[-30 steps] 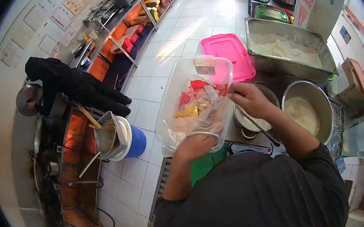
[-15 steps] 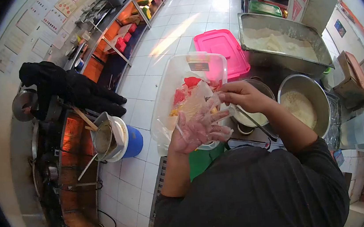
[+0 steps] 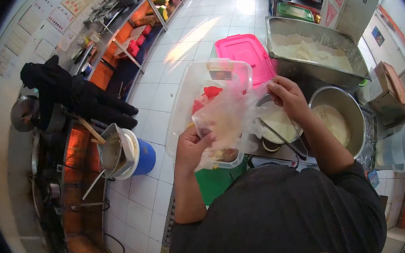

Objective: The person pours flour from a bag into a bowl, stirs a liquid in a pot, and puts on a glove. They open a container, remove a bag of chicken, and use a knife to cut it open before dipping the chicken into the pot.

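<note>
A thin, clear plastic glove is stretched between my hands above the clear plastic tub. My left hand is bare and closed on the glove's left side, thumb on top. My right hand pinches its far right end over a metal bowl of pale mixture. Tongs lean across that bowl, below my right hand. Inside the tub, red and pink plastic wrapping shows behind the film; other contents are partly hidden.
A pink lid lies beyond the tub. To the right stand a steel bowl of flour-like powder and a deep steel tray of white powder. A blue bucket with a strainer stands left. A person in black works at the far-left stove.
My left hand has come out of the clear plastic and now grips it from outside, fingers closed. My right hand has moved right and slightly up, stretching the plastic.
</note>
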Motion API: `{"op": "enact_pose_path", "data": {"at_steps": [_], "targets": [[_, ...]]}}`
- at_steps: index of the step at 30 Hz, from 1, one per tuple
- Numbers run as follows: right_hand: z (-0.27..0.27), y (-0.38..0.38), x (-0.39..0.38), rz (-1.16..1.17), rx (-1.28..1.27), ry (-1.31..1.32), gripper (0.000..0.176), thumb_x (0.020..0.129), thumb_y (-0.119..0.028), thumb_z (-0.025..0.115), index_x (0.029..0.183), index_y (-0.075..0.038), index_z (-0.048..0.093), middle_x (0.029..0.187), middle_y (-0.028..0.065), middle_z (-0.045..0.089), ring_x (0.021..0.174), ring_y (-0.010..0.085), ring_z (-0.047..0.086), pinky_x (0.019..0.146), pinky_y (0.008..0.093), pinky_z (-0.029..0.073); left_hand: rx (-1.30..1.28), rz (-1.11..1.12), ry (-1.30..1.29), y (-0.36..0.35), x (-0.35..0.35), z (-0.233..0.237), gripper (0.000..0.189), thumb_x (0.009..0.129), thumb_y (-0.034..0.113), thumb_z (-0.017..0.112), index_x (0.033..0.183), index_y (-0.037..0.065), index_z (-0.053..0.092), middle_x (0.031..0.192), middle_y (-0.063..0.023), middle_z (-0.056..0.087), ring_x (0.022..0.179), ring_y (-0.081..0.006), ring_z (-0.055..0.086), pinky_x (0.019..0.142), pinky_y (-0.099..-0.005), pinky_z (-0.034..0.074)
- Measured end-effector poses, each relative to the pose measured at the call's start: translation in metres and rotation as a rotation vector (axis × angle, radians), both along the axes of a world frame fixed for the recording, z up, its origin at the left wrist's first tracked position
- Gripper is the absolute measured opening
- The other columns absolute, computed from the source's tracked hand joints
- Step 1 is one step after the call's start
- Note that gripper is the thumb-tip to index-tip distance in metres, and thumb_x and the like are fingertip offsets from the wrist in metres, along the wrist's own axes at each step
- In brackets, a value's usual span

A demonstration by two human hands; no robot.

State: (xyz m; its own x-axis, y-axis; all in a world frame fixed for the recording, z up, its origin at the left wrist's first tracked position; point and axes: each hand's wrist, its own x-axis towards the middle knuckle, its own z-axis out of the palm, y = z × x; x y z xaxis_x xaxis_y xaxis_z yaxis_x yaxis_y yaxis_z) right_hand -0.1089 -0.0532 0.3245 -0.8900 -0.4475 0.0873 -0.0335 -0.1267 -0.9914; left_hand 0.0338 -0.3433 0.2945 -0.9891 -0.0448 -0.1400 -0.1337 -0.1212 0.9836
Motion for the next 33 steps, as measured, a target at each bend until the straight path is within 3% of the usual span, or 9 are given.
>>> {"op": "enact_pose_path", "data": {"at_steps": [2, 5, 9, 12, 15, 19, 25, 27, 33], "targets": [[0.001, 0.012, -0.002, 0.096, 0.215, 0.09, 0.022, 0.097, -0.022, 0.057, 0.097, -0.002, 0.064, 0.073, -0.0007, 0.055, 0.066, 0.0086, 0.049, 0.062, 0.0249, 0.04, -0.472, 0.033, 0.052, 0.001, -0.002, 0.011, 0.019, 0.088, 0.006, 0.065, 0.106, 0.008, 0.071, 0.119, -0.01, 0.059, 0.107, -0.0256, 0.057, 0.084, -0.0395, 0.048], [0.034, 0.024, 0.007, 0.247, 0.801, 0.441, 0.024, 0.092, -0.018, 0.062, 0.108, -0.001, 0.063, 0.082, 0.0096, 0.063, 0.078, 0.0208, 0.062, 0.076, 0.0317, 0.049, -1.253, 0.426, 0.443, 0.002, -0.003, 0.028, 0.008, 0.087, 0.01, 0.067, 0.092, 0.008, 0.074, 0.107, -0.0105, 0.057, 0.087, -0.0266, 0.054, 0.074, -0.0402, 0.046], [0.078, 0.005, 0.034, -0.073, 0.53, 0.678, 0.023, 0.088, -0.004, 0.062, 0.11, 0.001, 0.062, 0.1, 0.013, 0.064, 0.093, 0.0215, 0.063, 0.083, 0.0321, 0.05, -1.348, 0.388, 0.511, 0.021, -0.001, 0.067, 0.015, 0.078, 0.006, 0.067, 0.09, 0.013, 0.072, 0.111, -0.012, 0.058, 0.098, -0.0311, 0.055, 0.081, -0.0398, 0.047], [0.085, -0.019, 0.062, 0.194, 0.115, 0.659, 0.023, 0.09, 0.0, 0.059, 0.113, 0.002, 0.06, 0.104, 0.011, 0.063, 0.096, 0.0195, 0.061, 0.087, 0.0325, 0.049, -1.308, 0.277, 0.75, 0.042, -0.008, 0.072, 0.016, 0.077, 0.007, 0.068, 0.091, 0.013, 0.071, 0.113, -0.0115, 0.057, 0.098, -0.0301, 0.056, 0.08, -0.0413, 0.048], [0.061, -0.041, 0.071, 0.335, -0.102, 0.264, 0.026, 0.094, 0.0, 0.051, 0.119, 0.002, 0.057, 0.116, 0.0096, 0.061, 0.104, 0.0191, 0.06, 0.093, 0.0335, 0.049, -1.105, 0.24, 1.007, 0.059, -0.014, 0.064, 0.017, 0.074, 0.01, 0.072, 0.09, 0.013, 0.07, 0.112, -0.0106, 0.058, 0.095, -0.0288, 0.06, 0.076, -0.0412, 0.051], [0.05, -0.028, 0.061, 0.313, -0.105, -0.244, 0.037, 0.096, -0.003, 0.043, 0.132, 0.003, 0.05, 0.13, 0.0125, 0.057, 0.121, 0.0234, 0.056, 0.106, 0.0367, 0.044, -1.147, 0.258, 0.947, 0.063, -0.008, 0.052, 0.018, 0.073, 0.011, 0.073, 0.09, 0.014, 0.07, 0.107, -0.009, 0.058, 0.088, -0.026, 0.061, 0.07, -0.0377, 0.052], [0.032, -0.026, 0.068, 0.492, -0.347, -0.77, 0.041, 0.095, -0.002, 0.042, 0.136, 0.002, 0.047, 0.131, 0.0159, 0.055, 0.12, 0.0267, 0.057, 0.105, 0.039, 0.046, -1.07, 0.18, 1.053, 0.068, 0.0, 0.036, 0.018, 0.07, 0.013, 0.071, 0.089, 0.013, 0.068, 0.096, -0.0033, 0.06, 0.081, -0.0194, 0.061, 0.064, -0.0317, 0.053], [0.022, -0.033, 0.068, 0.478, -0.351, -0.735, 0.042, 0.097, -0.005, 0.042, 0.138, 0.001, 0.044, 0.133, 0.0163, 0.054, 0.12, 0.0272, 0.056, 0.104, 0.0389, 0.046, -1.072, 0.085, 1.372, 0.072, -0.005, 0.035, 0.019, 0.069, 0.016, 0.071, 0.087, 0.013, 0.067, 0.094, -0.0021, 0.06, 0.081, -0.0182, 0.062, 0.064, -0.0309, 0.053], [0.02, -0.045, 0.063, 0.284, -0.457, -0.753, 0.057, 0.103, -0.043, 0.038, 0.146, -0.005, 0.034, 0.139, 0.0171, 0.048, 0.126, 0.0282, 0.051, 0.099, 0.043, 0.047, -1.089, -0.037, 1.193, 0.085, -0.006, 0.025, 0.019, 0.068, 0.019, 0.07, 0.084, 0.011, 0.063, 0.093, -0.0041, 0.062, 0.077, -0.021, 0.063, 0.061, -0.0358, 0.052]]}}
